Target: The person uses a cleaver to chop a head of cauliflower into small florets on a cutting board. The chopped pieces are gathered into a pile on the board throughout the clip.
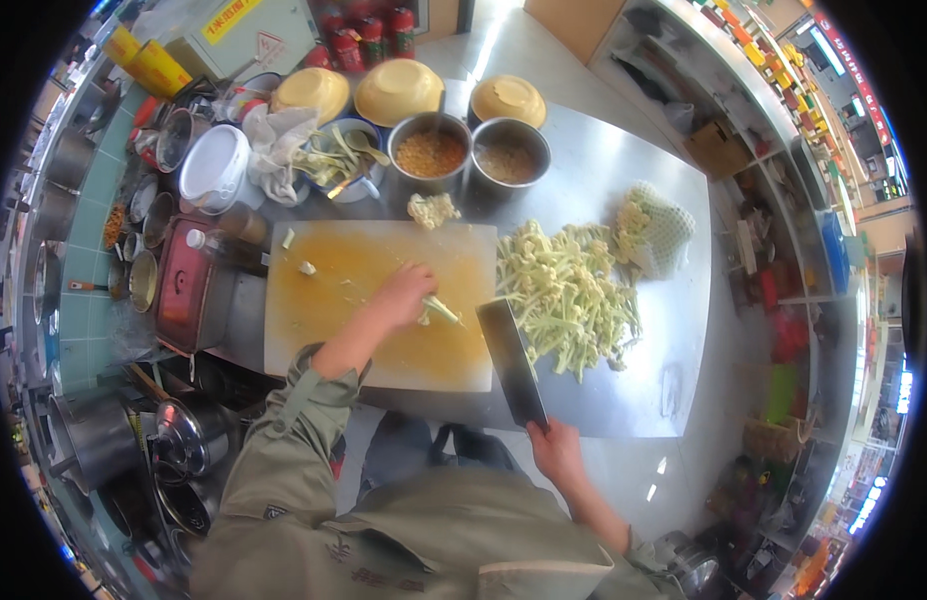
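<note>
My left hand [408, 294] is over the stained cutting board [321, 337], its fingers closed around a pale green cauliflower stem [439, 309] whose end sticks out to the right. In my right hand [555, 448] is the handle of a broad cleaver [512, 360]; its blade slants up past the board's right edge. Beside the blade lies a big heap of cut cauliflower florets [572, 292] on the steel table. One cauliflower piece [432, 211] rests at the board's far edge, and small scraps [307, 267] are scattered on the left half of the board.
Two steel pots [510, 159] with food stand beyond the board, with upturned yellow bowls [399, 91] behind. A netted cauliflower [653, 231] lies at the far right. Left of the board are a dark bottle [234, 251], a red-lidded container [185, 281] and a white tub [214, 166].
</note>
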A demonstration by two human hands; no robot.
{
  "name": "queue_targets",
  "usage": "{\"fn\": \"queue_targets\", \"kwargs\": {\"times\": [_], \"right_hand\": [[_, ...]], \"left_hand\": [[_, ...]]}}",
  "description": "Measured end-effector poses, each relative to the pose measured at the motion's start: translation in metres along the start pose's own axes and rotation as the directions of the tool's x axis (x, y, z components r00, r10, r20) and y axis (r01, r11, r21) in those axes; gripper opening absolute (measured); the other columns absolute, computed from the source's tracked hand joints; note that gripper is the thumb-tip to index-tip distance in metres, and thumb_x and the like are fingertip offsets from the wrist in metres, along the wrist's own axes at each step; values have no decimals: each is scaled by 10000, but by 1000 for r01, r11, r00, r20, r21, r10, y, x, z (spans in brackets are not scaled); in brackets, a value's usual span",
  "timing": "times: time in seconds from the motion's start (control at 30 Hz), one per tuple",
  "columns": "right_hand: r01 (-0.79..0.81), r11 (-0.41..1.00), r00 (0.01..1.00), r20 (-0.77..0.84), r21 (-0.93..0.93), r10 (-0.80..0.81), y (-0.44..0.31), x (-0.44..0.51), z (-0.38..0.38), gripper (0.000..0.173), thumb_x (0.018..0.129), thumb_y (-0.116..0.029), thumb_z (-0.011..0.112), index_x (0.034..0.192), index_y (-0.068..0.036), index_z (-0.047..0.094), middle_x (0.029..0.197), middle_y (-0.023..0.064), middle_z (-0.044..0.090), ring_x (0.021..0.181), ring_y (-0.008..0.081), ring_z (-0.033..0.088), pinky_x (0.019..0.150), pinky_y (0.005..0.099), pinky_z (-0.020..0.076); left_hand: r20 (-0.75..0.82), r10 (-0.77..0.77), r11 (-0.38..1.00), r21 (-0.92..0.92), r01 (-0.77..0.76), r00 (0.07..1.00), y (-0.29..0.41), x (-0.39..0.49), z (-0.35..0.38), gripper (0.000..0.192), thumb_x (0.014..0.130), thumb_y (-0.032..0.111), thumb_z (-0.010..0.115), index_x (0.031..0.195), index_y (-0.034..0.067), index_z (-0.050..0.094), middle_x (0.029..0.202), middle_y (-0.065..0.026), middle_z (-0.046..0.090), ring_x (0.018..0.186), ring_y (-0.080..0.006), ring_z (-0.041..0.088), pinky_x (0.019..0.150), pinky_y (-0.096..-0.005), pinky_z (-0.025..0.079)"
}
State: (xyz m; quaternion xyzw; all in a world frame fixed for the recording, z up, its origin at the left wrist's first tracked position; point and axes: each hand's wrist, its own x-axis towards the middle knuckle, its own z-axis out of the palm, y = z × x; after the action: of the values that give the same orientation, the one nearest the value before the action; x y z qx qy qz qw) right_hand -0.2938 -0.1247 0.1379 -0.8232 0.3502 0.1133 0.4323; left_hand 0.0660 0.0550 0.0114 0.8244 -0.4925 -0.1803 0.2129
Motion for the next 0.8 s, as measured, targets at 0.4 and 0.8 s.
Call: {"fn": "queue_targets", "kwargs": {"times": [0.4, 0.8], "right_hand": [[170, 950, 985, 86, -263, -152, -5, 38, -16, 268, 1001, -271, 635, 892, -32, 684, 748, 258, 656, 742, 499, 623, 664, 575, 487], [61, 972, 997, 49, -227, -52, -18, 44, -12, 296, 1002, -285, 640, 904, -10, 693, 785, 268, 667, 766, 483, 640, 680, 527, 497]], "left_hand": [[-426, -581, 802, -441, 402, 693, 47, -27, 13, 481, 827, 184, 803, 1244, 64, 595, 1249, -151, 615, 1171, -341, 605, 970, -415, 516], [-473, -589, 801, -451, 394, 655, 82, -23, 62, 245, 863, 142, 725, 1075, 60, 634, 1002, -168, 686, 929, -384, 666, 783, -484, 530]]}}
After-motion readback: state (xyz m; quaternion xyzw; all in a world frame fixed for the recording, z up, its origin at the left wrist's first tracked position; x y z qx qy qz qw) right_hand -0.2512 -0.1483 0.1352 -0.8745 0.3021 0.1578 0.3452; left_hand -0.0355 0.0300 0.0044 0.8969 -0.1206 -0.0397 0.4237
